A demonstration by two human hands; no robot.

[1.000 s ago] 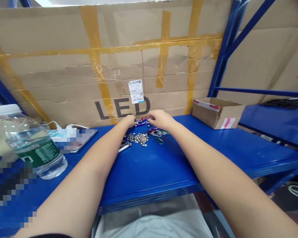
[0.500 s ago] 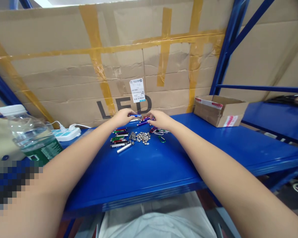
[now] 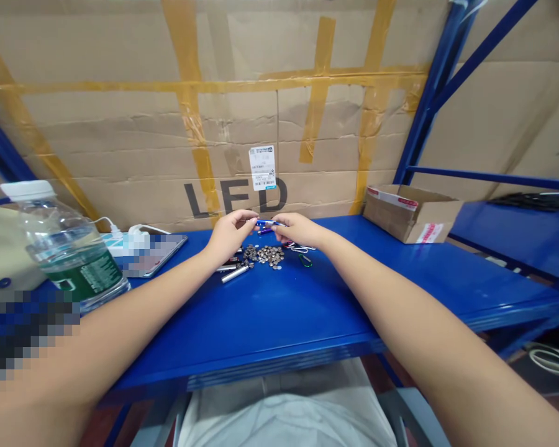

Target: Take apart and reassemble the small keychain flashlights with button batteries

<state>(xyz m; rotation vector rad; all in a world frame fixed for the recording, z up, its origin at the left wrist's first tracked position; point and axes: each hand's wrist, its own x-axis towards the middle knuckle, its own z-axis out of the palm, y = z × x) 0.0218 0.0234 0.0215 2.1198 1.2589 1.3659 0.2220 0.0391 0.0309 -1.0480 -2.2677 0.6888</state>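
A slim blue metal tube [image 3: 266,222], like a mini flashlight, is held level between my two hands above the back of the blue table. My left hand [image 3: 231,236] pinches its left end. The fingers of my right hand [image 3: 299,228] close on its right end. Just below the hands lies a pile of small round silver button cells [image 3: 266,254]. A silver tube [image 3: 235,274] rests left of the pile, with more tubes partly hidden by my left hand. A green carabiner [image 3: 305,261] and several other clips [image 3: 298,247] lie under my right hand.
A water bottle [image 3: 77,248] stands at the left, near a white power strip [image 3: 128,242] and a flat phone-like device [image 3: 161,256]. An open cardboard box [image 3: 407,214] sits at the back right. A large taped carton [image 3: 242,124] rises behind the blue table [image 3: 279,316].
The blue tube, earlier in my left hand alone, is now between both hands. My right hand has moved from the scattered tubes to its right end. The view has shifted slightly.
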